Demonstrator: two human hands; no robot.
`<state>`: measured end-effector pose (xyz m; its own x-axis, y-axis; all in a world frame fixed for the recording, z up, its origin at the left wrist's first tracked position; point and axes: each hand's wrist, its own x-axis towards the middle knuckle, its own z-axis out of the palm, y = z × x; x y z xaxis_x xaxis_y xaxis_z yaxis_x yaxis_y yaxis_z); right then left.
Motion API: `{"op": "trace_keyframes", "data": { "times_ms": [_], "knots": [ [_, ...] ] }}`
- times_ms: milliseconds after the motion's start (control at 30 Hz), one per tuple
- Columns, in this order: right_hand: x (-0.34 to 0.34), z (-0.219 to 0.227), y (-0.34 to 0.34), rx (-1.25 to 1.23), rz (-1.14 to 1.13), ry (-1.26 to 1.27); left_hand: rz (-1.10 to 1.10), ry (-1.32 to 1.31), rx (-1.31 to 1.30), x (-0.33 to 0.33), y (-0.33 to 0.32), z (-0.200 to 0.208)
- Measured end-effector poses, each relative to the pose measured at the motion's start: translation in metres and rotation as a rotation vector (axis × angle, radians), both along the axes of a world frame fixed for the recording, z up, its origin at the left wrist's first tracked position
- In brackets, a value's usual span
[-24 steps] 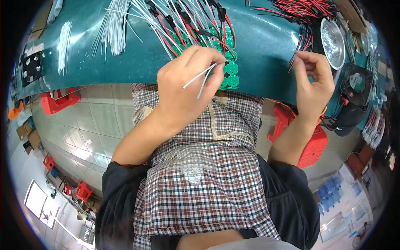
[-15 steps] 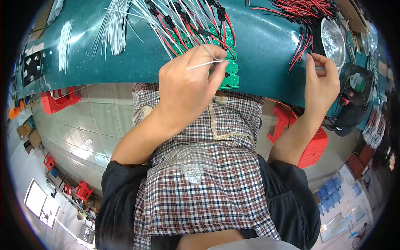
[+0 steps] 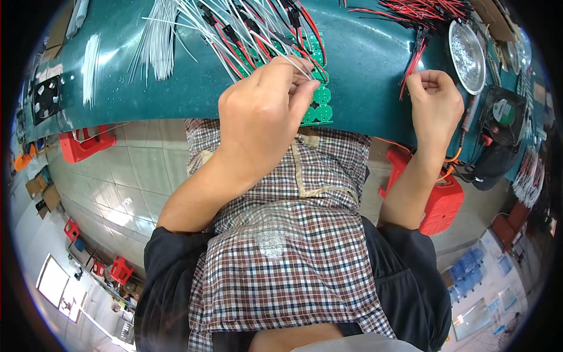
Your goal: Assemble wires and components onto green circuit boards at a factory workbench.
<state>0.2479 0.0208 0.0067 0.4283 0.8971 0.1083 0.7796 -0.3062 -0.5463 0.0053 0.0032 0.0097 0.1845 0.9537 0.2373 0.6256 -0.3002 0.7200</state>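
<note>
Worktable point(image 3: 369, 88), blue-green, spans the top of the view; its near edge runs close to the person, likely so the supplies sit within reach; checked apron point(image 3: 287, 299) covers the lap, probably to shield clothing; red-and-black wire pile point(image 3: 431, 10) lies at far right, white wire bundle point(image 3: 159, 50) at upper left, seemingly sorted by colour; cluster of leads point(image 3: 231, 33), white and red with black connectors, fans away over the far part of the boards, which looks to leave the near part open; left hand point(image 3: 261, 111) is narrow, thumb and fingertips pinched, apparently on a lead; right hand point(image 3: 435, 105) is curled, thumb close to forefinger; can't tell if it grips a wire; green circuit boards point(image 3: 322, 95) lie flat near the table edge, beside and partly behind the left fingertips, central perhaps so either hand reaches them; metal dish point(image 3: 474, 89) sits just beyond the right hand; small red wire bunch point(image 3: 415, 58) points its ends toward the right fingertips, handy for picking, contact unclear; thin white lead point(image 3: 300, 70) runs to the left fingertips, pinched near its end, presumably for fine control.
</note>
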Motion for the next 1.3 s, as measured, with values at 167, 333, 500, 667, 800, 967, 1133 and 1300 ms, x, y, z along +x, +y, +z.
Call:
{"op": "trace_keyframes", "data": {
  "times_ms": [167,333,500,667,800,967,1133,1300],
  "knots": [
    [0.007,0.001,-0.003,0.011,-0.02,0.059,0.008,-0.008,0.016,-0.001,0.001,-0.001],
    [0.002,0.004,-0.005,0.061,-0.029,0.357,0.005,0.0,0.019,-0.001,0.001,-0.001],
    [-0.001,0.007,-0.008,0.082,-0.015,0.412,0.007,0.016,0.033,0.001,0.001,-0.001],
    [0.001,0.011,-0.011,0.051,-0.02,0.457,0.024,0.008,0.096,0.003,0.003,-0.003],
    [-0.001,0.012,-0.014,0.035,0.058,0.507,0.029,0.115,0.08,0.004,0.004,0.007],
    [-0.011,0.01,-0.019,0.088,0.139,0.608,-0.004,0.248,0.16,0.003,0.009,0.008],
    [-0.027,0.007,-0.023,0.109,0.211,0.753,0.012,0.26,0.144,0.004,0.012,0.007],
    [-0.048,-0.011,-0.023,0.129,0.243,0.655,0.014,0.248,0.18,0.003,0.013,0.004]
  ]
}}
